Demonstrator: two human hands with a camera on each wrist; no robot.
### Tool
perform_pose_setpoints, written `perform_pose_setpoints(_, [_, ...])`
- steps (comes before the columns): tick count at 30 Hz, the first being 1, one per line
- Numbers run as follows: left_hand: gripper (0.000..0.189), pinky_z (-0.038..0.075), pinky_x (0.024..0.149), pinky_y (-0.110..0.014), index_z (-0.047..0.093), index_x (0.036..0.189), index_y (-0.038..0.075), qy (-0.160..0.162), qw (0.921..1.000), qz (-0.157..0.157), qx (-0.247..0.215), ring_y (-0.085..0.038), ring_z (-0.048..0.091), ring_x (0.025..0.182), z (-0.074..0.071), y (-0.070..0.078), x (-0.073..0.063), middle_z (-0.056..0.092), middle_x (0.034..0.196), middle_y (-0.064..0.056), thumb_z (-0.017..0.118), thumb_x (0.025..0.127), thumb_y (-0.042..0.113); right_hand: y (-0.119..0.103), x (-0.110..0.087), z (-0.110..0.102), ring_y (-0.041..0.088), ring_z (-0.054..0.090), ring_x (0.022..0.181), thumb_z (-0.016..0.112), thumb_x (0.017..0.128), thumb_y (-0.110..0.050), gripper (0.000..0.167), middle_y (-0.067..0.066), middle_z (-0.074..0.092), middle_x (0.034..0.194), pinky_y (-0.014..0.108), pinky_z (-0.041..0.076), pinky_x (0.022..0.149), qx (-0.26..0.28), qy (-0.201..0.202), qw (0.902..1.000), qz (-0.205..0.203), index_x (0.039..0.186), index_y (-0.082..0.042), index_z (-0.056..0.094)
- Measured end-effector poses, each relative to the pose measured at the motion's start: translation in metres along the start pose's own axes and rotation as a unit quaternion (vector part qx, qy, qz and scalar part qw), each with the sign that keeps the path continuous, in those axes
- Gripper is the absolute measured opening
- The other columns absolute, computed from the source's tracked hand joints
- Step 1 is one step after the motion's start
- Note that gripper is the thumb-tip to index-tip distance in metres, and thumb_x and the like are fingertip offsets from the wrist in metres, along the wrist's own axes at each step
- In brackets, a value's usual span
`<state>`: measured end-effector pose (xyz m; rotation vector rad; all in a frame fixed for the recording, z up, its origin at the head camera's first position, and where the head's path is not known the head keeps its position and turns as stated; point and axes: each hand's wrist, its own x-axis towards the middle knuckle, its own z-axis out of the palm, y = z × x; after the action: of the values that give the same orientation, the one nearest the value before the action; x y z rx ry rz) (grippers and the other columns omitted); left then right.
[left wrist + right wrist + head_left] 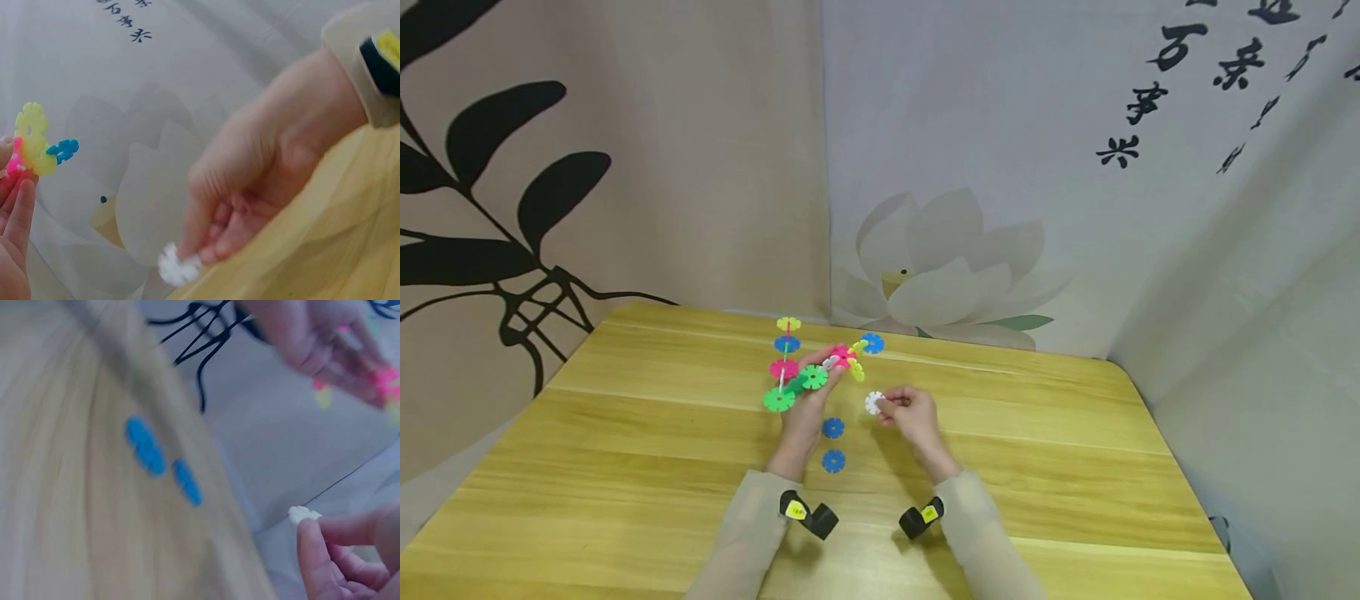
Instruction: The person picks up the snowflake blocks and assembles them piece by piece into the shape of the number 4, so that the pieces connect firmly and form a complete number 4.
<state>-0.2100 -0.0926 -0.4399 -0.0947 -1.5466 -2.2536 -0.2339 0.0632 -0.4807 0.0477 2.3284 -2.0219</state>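
My left hand (806,414) grips a joined chain of notched plastic snowflake discs in green, pink, white, yellow and blue. A stack of discs rises at the chain's left end, from a green disc (778,400) up to a yellow disc (788,323). On the right side of the hand, a pink disc (843,357), yellow discs (31,123) and a blue disc (64,150) stick out. Between thumb and fingertips my right hand (913,417) pinches a white snowflake disc (874,403), held apart from the chain over the table.
Two loose blue discs, a farther one (832,428) and a nearer one (833,461), lie on the wooden table (1060,467) between the forearms. A patterned curtain (730,167) hangs behind the table. Each wrist wears a small black camera.
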Motion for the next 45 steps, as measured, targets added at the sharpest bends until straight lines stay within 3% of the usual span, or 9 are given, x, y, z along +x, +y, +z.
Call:
perform_pose_setpoints(4, [0.035, 0.050, 0.089, -0.023, 0.055, 0.113, -0.015, 0.002, 1.0000, 0.001, 0.001, -0.009, 0.063, 0.098, 0.000, -0.001, 0.000, 0.069, 0.104, 0.003, 0.067, 0.082, -0.004, -0.014, -0.011, -0.006, 0.011, 0.061, 0.056, 0.064, 0.085, 0.003, 0.014, 0.006, 0.063, 0.068, 0.020, 0.055, 0.054, 0.055, -0.019, 0.9982, 0.011, 0.091, 0.014, 0.058])
perform_pose_setpoints(10, [0.034, 0.050, 0.088, -0.022, 0.058, 0.112, -0.012, 0.009, 0.9999, -0.007, 0.011, -0.008, 0.062, 0.098, 0.001, -0.001, -0.001, 0.070, 0.102, 0.004, 0.068, 0.081, -0.004, -0.033, -0.027, -0.013, 0.009, 0.057, 0.052, 0.064, 0.086, -0.004, 0.011, 0.003, 0.061, 0.063, 0.017, 0.050, 0.048, 0.110, -0.038, 0.9929, 0.023, 0.079, 0.001, 0.058])
perform_pose_setpoints(18, [0.034, 0.050, 0.087, -0.023, 0.058, 0.111, -0.013, 0.011, 0.9999, -0.001, 0.009, -0.009, 0.062, 0.096, 0.002, -0.001, -0.001, 0.070, 0.100, 0.005, 0.069, 0.080, -0.005, -0.055, -0.047, -0.009, 0.008, 0.052, 0.048, 0.061, 0.088, -0.007, 0.019, 0.000, 0.060, 0.060, 0.014, 0.043, 0.042, 0.183, -0.038, 0.9819, 0.026, 0.070, -0.008, 0.057])
perform_pose_setpoints(25, [0.034, 0.050, 0.087, -0.023, 0.059, 0.111, -0.013, 0.002, 0.9998, 0.014, 0.011, -0.009, 0.062, 0.097, 0.001, -0.003, -0.001, 0.070, 0.102, 0.003, 0.069, 0.080, -0.003, -0.064, -0.056, 0.003, 0.007, 0.051, 0.049, 0.059, 0.091, -0.008, 0.021, 0.000, 0.060, 0.061, 0.015, 0.042, 0.043, 0.220, -0.022, 0.9752, 0.017, 0.071, -0.009, 0.058])
perform_pose_setpoints(31, [0.034, 0.051, 0.084, -0.021, 0.058, 0.110, -0.015, -0.001, 0.9996, 0.029, 0.005, -0.007, 0.062, 0.095, 0.002, -0.005, -0.001, 0.069, 0.099, 0.010, 0.069, 0.081, -0.003, -0.065, -0.059, 0.010, 0.007, 0.052, 0.050, 0.057, 0.092, -0.008, 0.019, -0.001, 0.060, 0.063, 0.013, 0.041, 0.044, 0.244, -0.014, 0.9694, 0.020, 0.073, -0.009, 0.057])
perform_pose_setpoints(39, [0.032, 0.053, 0.083, -0.022, 0.055, 0.107, -0.020, -0.013, 0.9967, 0.080, -0.007, -0.008, 0.064, 0.094, 0.003, -0.007, 0.000, 0.069, 0.101, 0.008, 0.067, 0.079, -0.009, -0.066, -0.060, 0.016, 0.006, 0.051, 0.050, 0.058, 0.091, -0.007, 0.020, -0.001, 0.060, 0.062, 0.013, 0.043, 0.045, 0.258, -0.006, 0.9657, 0.026, 0.072, -0.008, 0.056])
perform_pose_setpoints(45, [0.031, 0.052, 0.087, -0.022, 0.054, 0.106, -0.020, -0.014, 0.9970, 0.075, -0.005, -0.007, 0.063, 0.096, 0.002, -0.006, -0.002, 0.069, 0.102, 0.008, 0.066, 0.080, -0.009, -0.069, -0.062, 0.019, 0.005, 0.051, 0.048, 0.057, 0.091, -0.003, 0.024, -0.001, 0.059, 0.060, 0.013, 0.045, 0.045, 0.266, -0.007, 0.9635, 0.025, 0.068, -0.008, 0.055])
